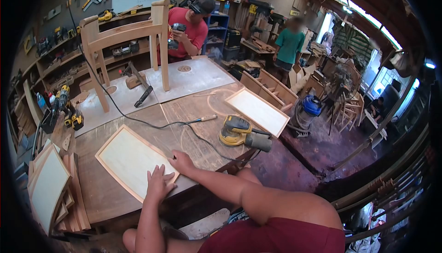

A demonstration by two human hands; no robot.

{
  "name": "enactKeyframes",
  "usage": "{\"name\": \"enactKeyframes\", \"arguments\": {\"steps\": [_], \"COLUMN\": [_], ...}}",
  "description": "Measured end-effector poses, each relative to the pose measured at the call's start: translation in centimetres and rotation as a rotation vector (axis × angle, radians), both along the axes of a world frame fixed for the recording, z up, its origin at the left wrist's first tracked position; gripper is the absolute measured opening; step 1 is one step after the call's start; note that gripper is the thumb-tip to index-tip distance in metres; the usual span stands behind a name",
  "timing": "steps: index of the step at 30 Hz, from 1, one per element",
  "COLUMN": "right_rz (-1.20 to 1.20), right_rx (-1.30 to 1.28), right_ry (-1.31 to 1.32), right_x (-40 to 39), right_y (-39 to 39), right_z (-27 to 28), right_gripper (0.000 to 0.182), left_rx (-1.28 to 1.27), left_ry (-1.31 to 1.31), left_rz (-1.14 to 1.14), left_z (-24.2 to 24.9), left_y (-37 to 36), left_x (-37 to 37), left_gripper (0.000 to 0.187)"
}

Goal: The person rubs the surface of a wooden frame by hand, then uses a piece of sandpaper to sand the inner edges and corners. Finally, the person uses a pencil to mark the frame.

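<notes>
A light wooden panel with a raised frame (133, 161) lies flat on the workbench before me. My left hand (160, 183) rests on its near right corner, fingers spread over the white face and the frame. Beside it, my right hand (183, 162) is closed at the panel's right edge, thumb and fingers curled together. A small dark spot shows at those fingers; I cannot tell what they hold. A yellow and black sander (235, 131) sits to the right of my right hand, and a chisel (200, 119) with a wooden handle lies beyond it.
A second framed panel (258, 111) lies at the bench's right edge. Stacked panels (48, 188) stand at left, near cordless drills (69, 110). A black cable (142, 123) crosses the bench. Behind stands a wooden frame (126, 36); a person (198, 27) there holds a power tool.
</notes>
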State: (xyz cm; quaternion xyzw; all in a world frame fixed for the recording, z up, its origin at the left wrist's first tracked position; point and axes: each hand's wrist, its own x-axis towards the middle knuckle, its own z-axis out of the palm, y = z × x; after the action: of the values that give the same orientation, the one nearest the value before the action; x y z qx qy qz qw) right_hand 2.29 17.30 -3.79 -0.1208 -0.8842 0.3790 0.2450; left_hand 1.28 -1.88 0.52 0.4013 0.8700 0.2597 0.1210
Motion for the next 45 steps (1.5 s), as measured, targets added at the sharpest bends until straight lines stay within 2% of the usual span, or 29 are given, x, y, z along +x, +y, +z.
{"name": "enactKeyframes", "arguments": {"steps": [8, 16, 17, 18, 22, 25, 33, 36, 39, 45], "right_rz": [-0.003, 0.002, 0.041, 0.046, 0.024, 0.013, 0.065, 0.089, 0.151, 0.115], "right_rx": [0.011, 0.055, 0.072, 0.037, 0.114, 0.078, 0.210, 0.119, 0.175, 0.109], "right_ry": [-0.003, -0.081, -0.082, -0.207, -0.275, -0.256, -0.269, -0.431, -0.488, -0.495], "right_x": [-0.1, -0.9, -0.4, 0.7, 3.4, 3.7, 0.6, 0.6, 1.6, 1.3], "right_y": [0.0, 0.9, 1.3, 1.2, 1.1, 1.1, 0.6, 1.0, 2.2, 2.1], "right_z": [-0.1, -2.0, -1.7, 0.4, 3.1, 3.2, 3.7, 4.9, 4.8, 5.0], "right_gripper": [0.030, 0.019, 0.019, 0.019, 0.026, 0.027, 0.024, 0.027, 0.029, 0.030], "left_rx": [0.018, 0.028, 0.047, 0.042, 0.056, 0.040, 0.008, 0.016, 0.000, 0.009], "left_ry": [-0.016, 0.003, 0.011, -0.006, -0.049, -0.055, -0.037, -0.038, -0.037, -0.011], "left_rz": [0.004, 0.010, 0.005, 0.011, 0.043, 0.029, 0.029, 0.035, 0.035, 0.031], "left_z": [0.0, -1.8, -2.1, -2.1, -0.9, -0.3, 0.0, 0.0, 0.1, -0.2], "left_y": [-0.1, 0.1, -0.2, -0.3, -0.6, -0.5, -0.4, -0.4, -0.4, -0.3], "left_x": [0.1, -0.8, -0.8, -0.7, -0.3, -0.2, -0.1, 0.0, 0.0, -0.3], "left_gripper": [0.052, 0.051, 0.051, 0.051, 0.050, 0.051, 0.051, 0.049, 0.048, 0.048]}}
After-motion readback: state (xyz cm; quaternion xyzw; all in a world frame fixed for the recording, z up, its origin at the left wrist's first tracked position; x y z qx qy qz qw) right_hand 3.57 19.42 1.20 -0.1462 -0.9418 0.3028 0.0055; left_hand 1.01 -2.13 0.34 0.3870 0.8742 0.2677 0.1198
